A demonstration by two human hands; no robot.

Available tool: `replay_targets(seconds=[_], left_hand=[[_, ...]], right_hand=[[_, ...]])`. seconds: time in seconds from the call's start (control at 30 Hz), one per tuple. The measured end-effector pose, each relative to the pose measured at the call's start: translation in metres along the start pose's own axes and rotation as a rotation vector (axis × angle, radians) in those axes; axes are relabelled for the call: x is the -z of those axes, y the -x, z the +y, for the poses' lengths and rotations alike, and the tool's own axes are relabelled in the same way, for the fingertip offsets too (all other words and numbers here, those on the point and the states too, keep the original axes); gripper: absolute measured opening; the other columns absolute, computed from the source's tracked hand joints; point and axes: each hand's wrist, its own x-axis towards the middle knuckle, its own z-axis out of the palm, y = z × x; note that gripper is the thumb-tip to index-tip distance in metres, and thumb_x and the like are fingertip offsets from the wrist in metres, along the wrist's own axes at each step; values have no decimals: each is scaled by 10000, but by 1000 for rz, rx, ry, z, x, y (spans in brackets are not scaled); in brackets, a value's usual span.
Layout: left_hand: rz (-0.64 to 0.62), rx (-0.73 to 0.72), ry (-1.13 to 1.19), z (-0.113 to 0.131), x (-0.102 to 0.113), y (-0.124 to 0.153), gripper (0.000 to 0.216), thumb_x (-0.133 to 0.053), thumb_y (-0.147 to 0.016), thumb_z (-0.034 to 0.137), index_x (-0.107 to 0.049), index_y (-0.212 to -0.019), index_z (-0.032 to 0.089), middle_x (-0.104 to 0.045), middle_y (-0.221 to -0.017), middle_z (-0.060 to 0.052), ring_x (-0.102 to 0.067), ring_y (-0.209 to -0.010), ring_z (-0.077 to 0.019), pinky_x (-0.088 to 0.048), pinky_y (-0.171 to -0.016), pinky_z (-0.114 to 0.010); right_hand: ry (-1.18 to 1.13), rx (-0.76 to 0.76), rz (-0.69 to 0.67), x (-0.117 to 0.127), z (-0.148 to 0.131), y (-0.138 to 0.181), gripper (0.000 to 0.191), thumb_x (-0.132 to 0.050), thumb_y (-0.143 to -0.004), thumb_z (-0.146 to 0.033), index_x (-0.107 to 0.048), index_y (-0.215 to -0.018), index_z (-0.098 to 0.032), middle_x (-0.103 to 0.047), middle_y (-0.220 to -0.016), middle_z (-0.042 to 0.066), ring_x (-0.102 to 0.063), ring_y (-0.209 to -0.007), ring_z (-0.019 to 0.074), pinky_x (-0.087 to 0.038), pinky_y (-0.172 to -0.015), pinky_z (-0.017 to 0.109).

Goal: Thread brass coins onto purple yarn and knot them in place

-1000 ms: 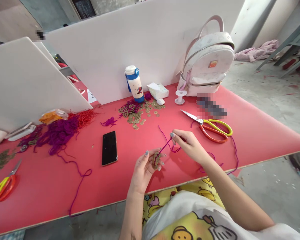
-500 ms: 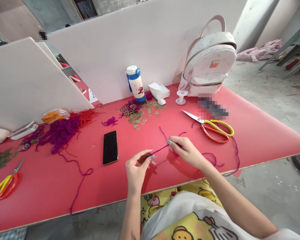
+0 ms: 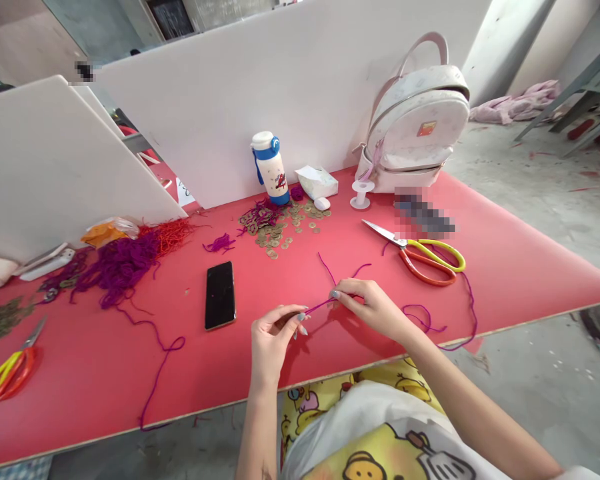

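Observation:
A purple cord [image 3: 321, 306] runs between my two hands just above the red table. My left hand [image 3: 275, 333] pinches its left end between thumb and fingers; whatever else lies inside the fingers is hidden. My right hand [image 3: 367, 303] grips the cord on the other side, fingertips pressed together. Loose cord ends stick up beyond the right fingertips, and more cord trails on the table to the right. Scissors [image 3: 420, 257] with yellow and red handles lie beyond my right hand. To the left of my left hand lies a black phone [image 3: 221, 295].
Holed coins [image 3: 273, 237] lie heaped by a white-and-blue bottle [image 3: 271, 170]. Behind stand a tissue pack [image 3: 323, 181], a spool [image 3: 361, 195] and a backpack [image 3: 415, 133]. A purple yarn pile [image 3: 123, 267] and second scissors [image 3: 15, 370] lie left. The table's edge [image 3: 220, 408] is close.
My right hand has shifted slightly down and left, closer to the left one. Two strands now show between the hands. The brown patch seen in my left hand is no longer plainly visible.

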Motion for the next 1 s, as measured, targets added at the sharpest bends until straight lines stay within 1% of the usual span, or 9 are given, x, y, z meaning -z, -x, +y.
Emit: replay_targets(seconds=[0.13, 0.23, 0.3, 0.43, 0.53, 0.63, 0.77, 0.87, 1.0], left_hand=[[-18, 2, -158, 7, 5, 4, 191, -656, -793, 212, -751, -957, 188, -709, -721, -18, -644, -610, -113, -521, -642, -202], [-18, -1, -240, 10, 6, 6, 247, -641, -800, 204, -731, -1029, 194, -712, -715, -10, -668, -655, -126, -538, -690, -207], [-16, -18, -273, 11, 7, 7, 247, -636, -803, 208, -728, -1031, 193, -715, -720, -9, -677, -671, -132, -544, -704, -210], [23, -68, -339, 10, 12, 7, 252, -622, -813, 215, -723, -1044, 201, -719, -745, -9, -684, -677, -136, -551, -704, -214], [61, -107, -399, 8, 18, 5, 277, -613, -821, 218, -714, -1078, 216, -721, -775, -8, -686, -695, -137, -551, -705, -215], [97, -136, -460, 7, 25, 2, 271, -604, -826, 224, -716, -1073, 224, -723, -788, -8, -677, -688, -134, -547, -690, -213], [129, -153, -496, 5, 35, 1, 203, -611, -824, 243, -738, -981, 223, -715, -763, -6, -673, -679, -135, -540, -688, -213], [152, -134, -495, 2, 43, 4, 168, -624, -819, 274, -745, -921, 219, -708, -735, -6, -678, -682, -143, -537, -686, -217], [221, -83, -479, -3, 58, 7, 180, -636, -807, 309, -746, -911, 213, -717, -759, -13, -686, -689, -152, -538, -675, -222]], right_hand=[[-86, 46, 80, -1, 5, -3, 282, -478, -939, -333, -659, -780, -187, -669, -811, 63, -600, -776, 183, -453, -745, 301], [-150, 42, 136, -2, 5, -5, 226, -540, -910, -340, -657, -781, -195, -676, -843, 60, -612, -808, 186, -462, -779, 305], [-152, 9, 144, -2, 4, -5, 225, -546, -904, -349, -640, -774, -192, -664, -815, 47, -605, -779, 176, -460, -757, 291], [-140, -62, 150, 0, 3, -3, 322, -489, -924, -406, -568, -708, -180, -590, -670, 10, -536, -648, 144, -424, -647, 258], [-207, -91, 160, 5, 4, -1, 372, -462, -923, -457, -517, -676, -184, -523, -625, -3, -482, -612, 134, -392, -598, 247], [-283, -111, 193, 15, 5, 1, 396, -466, -906, -489, -491, -649, -189, -484, -618, -7, -446, -602, 130, -377, -590, 250], [-369, -143, 335, 31, 8, 4, 349, -529, -871, -470, -518, -659, -192, -515, -662, 1, -484, -655, 141, -410, -655, 260], [-416, -190, 445, 42, 15, 8, 293, -569, -851, -448, -568, -699, -198, -541, -708, 7, -514, -700, 145, -432, -696, 258], [-483, -221, 571, 59, 29, 15, 272, -623, -803, -473, -633, -763, -205, -569, -748, 20, -531, -713, 152, -453, -668, 259]])
